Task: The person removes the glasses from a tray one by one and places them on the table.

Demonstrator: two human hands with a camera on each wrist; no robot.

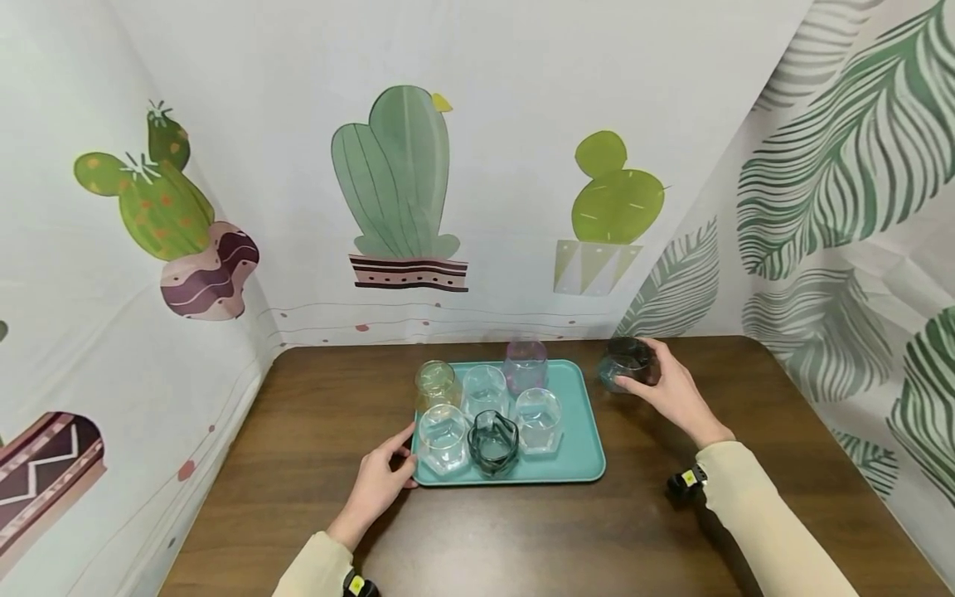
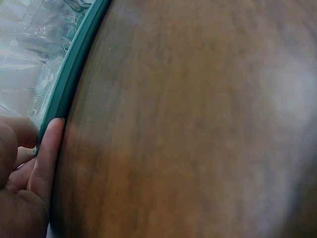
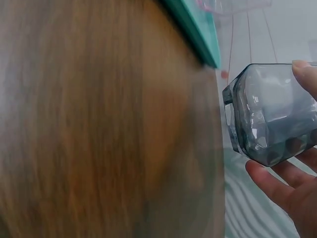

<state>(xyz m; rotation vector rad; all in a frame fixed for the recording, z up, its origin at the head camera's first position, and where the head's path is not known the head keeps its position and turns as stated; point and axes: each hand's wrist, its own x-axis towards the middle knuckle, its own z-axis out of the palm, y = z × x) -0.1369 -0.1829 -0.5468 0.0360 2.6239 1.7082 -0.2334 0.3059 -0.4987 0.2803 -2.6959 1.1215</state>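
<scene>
A teal tray (image 1: 578, 431) lies on the table and carries several glass cups. At its left edge my left hand (image 1: 379, 485) grips the rim; the left wrist view shows the fingers (image 2: 48, 153) against the rim's outer side. Right of the tray, my right hand (image 1: 675, 390) holds a dark grey glass cup (image 1: 625, 356) between thumb and fingers. In the right wrist view this cup (image 3: 272, 109) is faceted, see-through and held off the table. On the tray, a dark twisted glass cup (image 1: 493, 444) stands front and centre, a clear cup (image 1: 443, 439) to its left.
Also on the tray are a yellow-green cup (image 1: 436, 381), a pink cup (image 1: 525, 365) and clear cups (image 1: 485, 390) behind and to the right (image 1: 539, 419). The wooden table (image 1: 477, 539) meets a cactus-printed cloth wall (image 1: 507, 207) at the back.
</scene>
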